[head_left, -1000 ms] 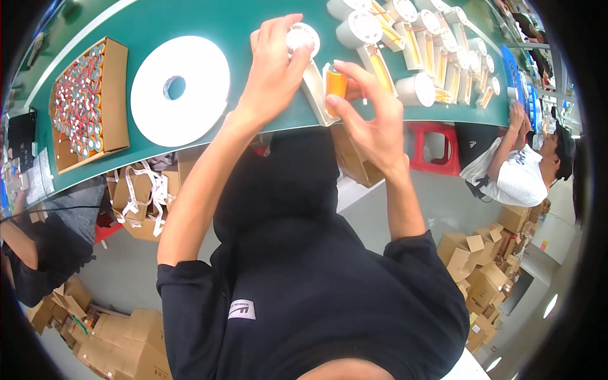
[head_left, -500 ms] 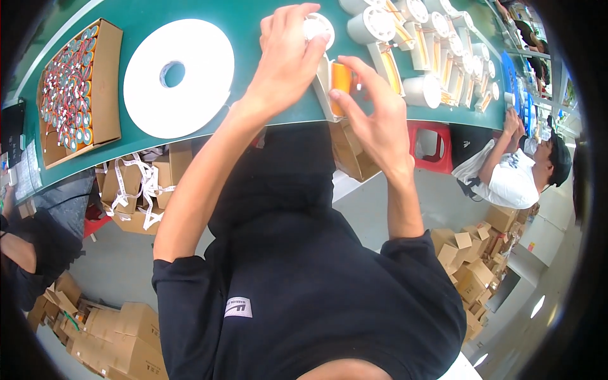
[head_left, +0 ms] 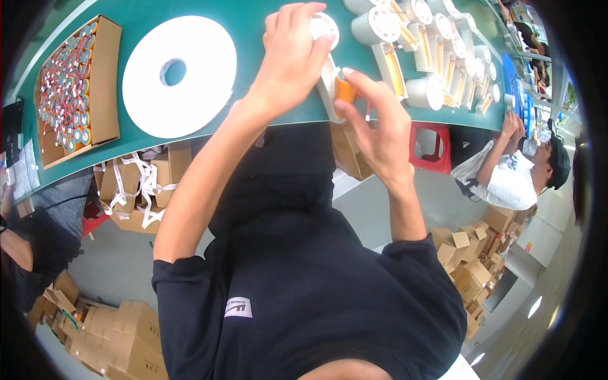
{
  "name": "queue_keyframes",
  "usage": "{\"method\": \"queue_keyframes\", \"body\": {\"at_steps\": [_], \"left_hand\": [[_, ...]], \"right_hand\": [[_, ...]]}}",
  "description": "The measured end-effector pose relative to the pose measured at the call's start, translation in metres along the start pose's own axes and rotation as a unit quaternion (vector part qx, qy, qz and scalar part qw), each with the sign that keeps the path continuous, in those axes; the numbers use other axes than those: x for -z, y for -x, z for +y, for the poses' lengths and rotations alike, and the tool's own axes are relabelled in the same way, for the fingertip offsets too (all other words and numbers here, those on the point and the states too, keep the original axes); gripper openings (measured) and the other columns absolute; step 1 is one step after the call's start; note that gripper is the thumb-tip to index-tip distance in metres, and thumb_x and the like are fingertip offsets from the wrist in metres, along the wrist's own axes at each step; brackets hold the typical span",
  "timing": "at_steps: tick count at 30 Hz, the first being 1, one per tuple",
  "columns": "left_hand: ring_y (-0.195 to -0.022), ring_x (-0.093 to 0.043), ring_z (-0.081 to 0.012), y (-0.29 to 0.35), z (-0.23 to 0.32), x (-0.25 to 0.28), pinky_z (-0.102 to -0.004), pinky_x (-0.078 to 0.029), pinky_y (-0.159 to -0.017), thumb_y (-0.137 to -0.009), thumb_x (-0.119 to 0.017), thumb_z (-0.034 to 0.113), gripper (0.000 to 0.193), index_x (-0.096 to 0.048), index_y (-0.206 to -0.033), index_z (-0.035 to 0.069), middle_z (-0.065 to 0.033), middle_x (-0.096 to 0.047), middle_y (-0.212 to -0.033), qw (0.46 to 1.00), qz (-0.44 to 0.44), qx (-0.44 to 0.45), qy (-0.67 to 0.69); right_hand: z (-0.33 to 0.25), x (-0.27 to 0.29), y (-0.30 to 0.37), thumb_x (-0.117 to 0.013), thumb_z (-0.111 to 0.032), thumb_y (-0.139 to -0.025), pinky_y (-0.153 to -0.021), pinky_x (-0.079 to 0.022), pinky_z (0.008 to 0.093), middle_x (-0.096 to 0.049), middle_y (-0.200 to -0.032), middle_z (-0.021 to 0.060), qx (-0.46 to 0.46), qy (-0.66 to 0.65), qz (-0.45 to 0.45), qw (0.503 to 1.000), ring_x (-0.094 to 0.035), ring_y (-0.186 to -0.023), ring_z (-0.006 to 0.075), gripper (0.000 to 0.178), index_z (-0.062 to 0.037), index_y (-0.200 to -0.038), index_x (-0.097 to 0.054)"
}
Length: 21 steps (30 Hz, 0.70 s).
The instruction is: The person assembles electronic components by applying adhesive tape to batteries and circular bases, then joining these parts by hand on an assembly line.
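My left hand (head_left: 288, 63) is closed round the white plastic housing (head_left: 325, 28), whose round slotted end shows past my fingers. The housing's narrow trough part runs down toward the table's near edge. Between the thumb and fingers of my right hand (head_left: 385, 120) is an orange cylindrical battery (head_left: 344, 92). It is tilted, with one end turned up, right beside the trough. A short wire with a small plug hangs by my right fingers. Whether the battery touches the trough, I cannot tell.
Several similar white housings (head_left: 434, 92) with orange strips stand on the right. A large white reel (head_left: 142, 76) lies on the left, beside a cardboard box (head_left: 109, 82) of wired batteries. A red stool (head_left: 418, 149) and an open carton (head_left: 136, 218) are below the table edge. A person (head_left: 506, 171) works at far right.
The battery has tipped from lying lengthwise along the trough to a tilted position with its end showing. My right hand has shifted slightly down and right; my left hand keeps hold of the housing.
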State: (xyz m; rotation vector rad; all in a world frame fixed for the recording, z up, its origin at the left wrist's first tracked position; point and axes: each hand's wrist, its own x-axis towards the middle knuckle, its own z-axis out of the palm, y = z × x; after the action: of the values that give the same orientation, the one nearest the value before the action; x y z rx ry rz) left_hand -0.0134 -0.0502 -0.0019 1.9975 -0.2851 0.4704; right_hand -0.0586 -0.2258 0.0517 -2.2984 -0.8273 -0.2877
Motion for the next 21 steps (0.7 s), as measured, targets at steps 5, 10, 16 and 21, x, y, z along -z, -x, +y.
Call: {"method": "queue_keyframes", "body": {"at_steps": [5, 10, 16, 21], "left_hand": [[-0.118, -0.041, -0.0303, 0.0, 0.004, 0.001, -0.0389, -0.037, -0.099, -0.096, -0.056, 0.023, 0.04, -0.049, -0.13, 0.003, -0.0153, -0.049, -0.124, 0.998, -0.01, 0.033, 0.043], [-0.118, -0.041, -0.0296, 0.0, -0.003, 0.0, -0.0378, -0.039, -0.097, -0.097, -0.056, 0.024, 0.041, -0.049, -0.131, 0.003, -0.0147, -0.049, -0.124, 1.0, -0.002, -0.008, -0.001], [-0.118, -0.04, -0.0297, 0.003, -0.005, -0.004, -0.0372, -0.041, -0.095, -0.096, -0.056, 0.024, 0.041, -0.048, -0.131, 0.004, -0.0144, -0.049, -0.126, 1.0, 0.011, 0.016, 0.006], [-0.118, -0.04, -0.0296, 0.0, -0.001, -0.006, -0.0367, -0.042, -0.093, -0.097, -0.056, 0.023, 0.04, -0.048, -0.131, 0.003, -0.0143, -0.048, -0.126, 1.0, 0.012, 0.011, 0.001]], "right_hand": [[-0.002, 0.005, -0.011, -0.071, -0.009, -0.084, -0.069, -0.045, 0.04, -0.055, -0.086, 0.0124, -0.024, 0.027, -0.062, 0.997, -0.055, -0.078, 0.0302, 0.04, -0.0076, -0.122, -0.058], [-0.005, 0.011, -0.02, -0.069, -0.008, -0.085, -0.072, -0.046, 0.0415, -0.055, -0.09, 0.0142, -0.069, 0.033, -0.11, 0.991, -0.057, -0.081, 0.0327, 0.039, -0.0089, -0.122, -0.057], [-0.019, 0.008, -0.002, -0.073, 0.003, -0.08, -0.065, -0.052, 0.0362, -0.059, -0.088, 0.015, -0.046, 0.016, -0.025, 0.999, -0.064, -0.077, 0.0274, 0.042, -0.0052, -0.118, -0.057], [-0.01, -0.017, 0.043, -0.075, 0.011, -0.076, -0.072, -0.055, 0.0339, -0.06, -0.101, 0.0192, 0.113, -0.003, 0.25, 0.962, -0.065, -0.085, 0.0272, 0.053, -0.0048, -0.121, -0.054]]}}
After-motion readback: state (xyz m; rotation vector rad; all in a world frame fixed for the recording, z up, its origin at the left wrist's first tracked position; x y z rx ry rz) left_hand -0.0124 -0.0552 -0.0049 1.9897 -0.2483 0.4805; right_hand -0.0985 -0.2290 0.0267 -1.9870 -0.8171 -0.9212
